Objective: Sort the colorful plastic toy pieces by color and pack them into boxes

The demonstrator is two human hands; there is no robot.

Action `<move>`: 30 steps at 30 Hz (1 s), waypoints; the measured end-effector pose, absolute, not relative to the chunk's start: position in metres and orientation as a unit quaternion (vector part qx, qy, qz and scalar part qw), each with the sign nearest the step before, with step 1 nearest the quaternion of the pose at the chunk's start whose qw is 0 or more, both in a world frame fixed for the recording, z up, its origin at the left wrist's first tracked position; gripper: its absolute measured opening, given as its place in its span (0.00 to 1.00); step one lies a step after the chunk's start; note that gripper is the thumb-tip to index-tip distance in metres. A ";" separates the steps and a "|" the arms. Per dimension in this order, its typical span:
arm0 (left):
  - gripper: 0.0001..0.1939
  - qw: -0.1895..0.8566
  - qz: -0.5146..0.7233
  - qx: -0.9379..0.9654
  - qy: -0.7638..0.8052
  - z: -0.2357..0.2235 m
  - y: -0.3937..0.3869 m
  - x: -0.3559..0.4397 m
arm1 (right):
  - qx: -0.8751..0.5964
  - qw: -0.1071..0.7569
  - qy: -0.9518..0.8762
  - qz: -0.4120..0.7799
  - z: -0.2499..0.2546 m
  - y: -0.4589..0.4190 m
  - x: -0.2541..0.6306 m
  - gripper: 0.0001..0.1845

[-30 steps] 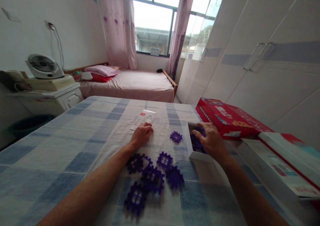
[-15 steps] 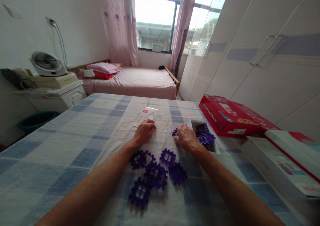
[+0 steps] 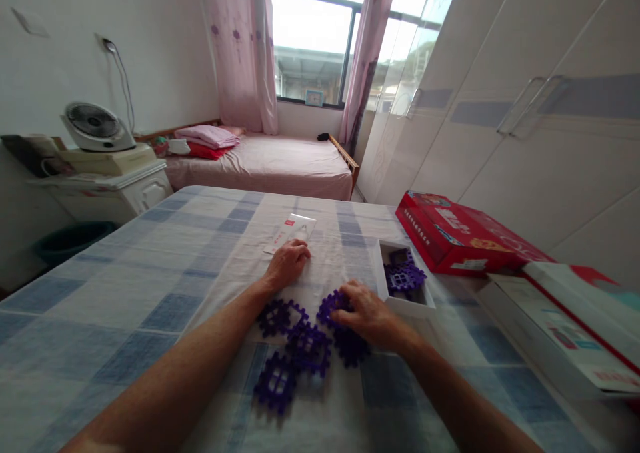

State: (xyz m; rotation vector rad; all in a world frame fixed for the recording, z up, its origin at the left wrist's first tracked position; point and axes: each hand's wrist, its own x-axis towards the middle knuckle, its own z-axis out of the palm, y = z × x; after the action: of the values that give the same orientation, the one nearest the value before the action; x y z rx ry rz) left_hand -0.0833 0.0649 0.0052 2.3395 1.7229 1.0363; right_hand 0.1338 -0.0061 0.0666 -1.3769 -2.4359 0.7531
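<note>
My right hand [image 3: 365,313] has its fingers closed on a purple toothed building tile [image 3: 329,306], low over a dark purple tile [image 3: 351,347] on the cloth. Just to the left lie several more purple tiles, among them a window-patterned tile [image 3: 276,381] at the front and an overlapping tile [image 3: 310,347] in the middle. My left hand [image 3: 290,263] rests on the table by the near edge of a white booklet [image 3: 295,229]. Its fingers are loosely bent and nothing shows in them. A small white box [image 3: 383,279] with purple tiles [image 3: 404,274] inside stands beyond my right hand.
A big red box [image 3: 465,239] lies at the right of the table, with an open white box [image 3: 560,333] in front of it. The table wears a blue-and-white checked cloth [image 3: 125,273]. Behind the table stands a bed [image 3: 285,159]; a wardrobe [image 3: 500,59] lines the right side.
My right hand has drawn back from the small white box, toward me and left, bringing a purple tile to the loose ones. My left hand has stayed put.
</note>
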 end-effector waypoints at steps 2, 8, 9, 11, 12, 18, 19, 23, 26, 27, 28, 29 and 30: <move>0.13 0.030 0.335 0.760 0.557 0.006 0.064 -0.083 | -0.489 0.123 -0.835 0.221 0.058 -0.008 0.130 0.06; 0.13 0.030 0.340 0.760 0.553 0.007 0.063 -0.084 | -0.452 0.208 -0.826 0.265 0.054 -0.013 0.128 0.08; 0.13 0.030 0.341 0.760 0.552 0.006 0.063 -0.084 | -0.447 0.232 -0.817 0.281 0.058 -0.012 0.132 0.08; 0.13 0.031 0.341 0.760 0.552 0.006 0.064 -0.084 | -0.462 0.284 -0.786 0.296 0.068 -0.004 0.145 0.09; 0.13 0.031 0.341 0.760 0.552 0.005 0.064 -0.084 | -0.483 0.310 -0.766 0.288 0.075 0.003 0.154 0.10; 0.13 0.030 0.343 0.759 0.552 0.004 0.065 -0.084 | -0.599 0.287 -0.733 0.144 0.091 0.043 0.215 0.19; 0.13 0.030 0.343 0.760 0.552 0.004 0.066 -0.085 | -0.608 0.258 -0.741 0.120 0.088 0.046 0.222 0.20; 0.13 0.027 0.342 0.762 0.549 0.003 0.066 -0.085 | -0.657 0.168 -0.735 0.001 0.072 0.040 0.238 0.20; 0.13 0.027 0.339 0.763 0.550 0.002 0.066 -0.085 | -0.663 0.156 -0.732 0.011 0.068 0.032 0.241 0.21; 0.13 0.026 0.339 0.763 0.550 0.002 0.066 -0.085 | -0.663 0.160 -0.731 0.026 0.069 0.030 0.242 0.21; 0.13 0.026 0.339 0.762 0.551 0.002 0.066 -0.085 | -0.663 0.165 -0.729 0.038 0.071 0.028 0.242 0.21; 0.13 0.026 0.338 0.762 0.551 0.002 0.066 -0.085 | -0.665 0.169 -0.727 0.044 0.073 0.027 0.243 0.21; 0.13 0.026 0.338 0.762 0.552 0.002 0.066 -0.085 | -0.666 0.171 -0.725 0.042 0.074 0.026 0.243 0.20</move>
State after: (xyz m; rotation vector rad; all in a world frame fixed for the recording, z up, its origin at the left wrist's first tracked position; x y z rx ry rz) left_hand -0.0852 0.0659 0.0024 2.3548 1.7054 1.0454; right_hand 0.2434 0.0257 0.0743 -1.8909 -2.0596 0.1204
